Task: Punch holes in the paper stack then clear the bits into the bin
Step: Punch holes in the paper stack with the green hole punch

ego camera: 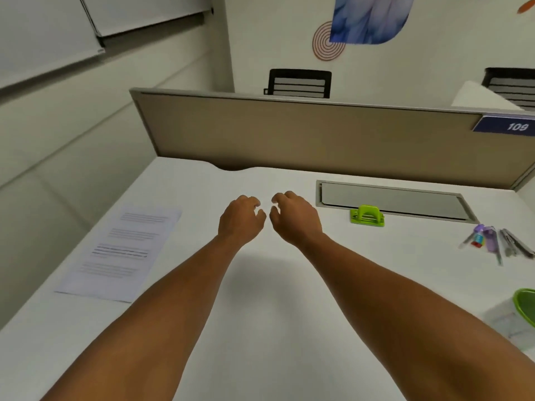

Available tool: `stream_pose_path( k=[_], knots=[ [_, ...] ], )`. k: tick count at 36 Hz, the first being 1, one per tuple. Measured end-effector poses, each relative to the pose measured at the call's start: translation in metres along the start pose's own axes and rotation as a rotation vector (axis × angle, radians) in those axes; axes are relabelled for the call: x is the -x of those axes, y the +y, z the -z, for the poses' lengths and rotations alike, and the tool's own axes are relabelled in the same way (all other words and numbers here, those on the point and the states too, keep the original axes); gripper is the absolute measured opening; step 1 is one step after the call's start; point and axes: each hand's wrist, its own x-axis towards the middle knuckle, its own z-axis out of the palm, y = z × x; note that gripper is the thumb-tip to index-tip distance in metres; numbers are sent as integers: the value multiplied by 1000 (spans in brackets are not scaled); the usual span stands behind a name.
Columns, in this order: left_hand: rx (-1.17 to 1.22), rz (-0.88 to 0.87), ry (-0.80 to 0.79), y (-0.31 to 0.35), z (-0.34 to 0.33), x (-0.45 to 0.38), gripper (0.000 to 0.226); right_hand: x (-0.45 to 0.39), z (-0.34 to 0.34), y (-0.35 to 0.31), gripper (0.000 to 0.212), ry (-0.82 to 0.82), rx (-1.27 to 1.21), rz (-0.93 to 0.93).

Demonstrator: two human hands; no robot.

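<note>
We log, nearest first: two bare forearms over the white bench [260, 328]. Left hand [240, 218] and right hand [295, 218] hover side by side, fingers loosely curled, holding nothing. Paper stack [121, 253] lies far left, long axis running away from us, its print too blurred to read. Green hole punch [367, 216] sits right, long axis crosswise. Divider tag [505, 125] reads "109".

A white worktop [260, 328] backs onto a tan partition screen [304, 134] bearing a blue "109" label [505, 125]. Beyond it stand two black chair backs [299, 83], a white wall with a blue mural [369, 18] and orange spiral [325, 43]. Roller blinds [46, 33] hang left.
</note>
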Motion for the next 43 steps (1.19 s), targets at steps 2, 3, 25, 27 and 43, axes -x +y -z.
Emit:
stream_pose_path(
  k=[2, 3, 25, 27, 43],
  knots=[
    [-9, 27, 13, -29, 15, 0, 37, -5, -16, -28, 32, -20, -23, 4],
    [-11, 38, 19, -42, 22, 0, 37, -8, -24, -39, 32, -26, -30, 6],
    [-6, 386, 32, -274, 108, 0, 33, -36, -183, -196, 18, -470, -143, -184],
    [-23, 410, 28, -290, 111, -1, 34, -40, -190, -205, 23, -502, -176, -221],
    [-195, 722, -187, -376, 128, -10, 74, -64, -237, -234, 17, -466, -610, -823]
  ],
)
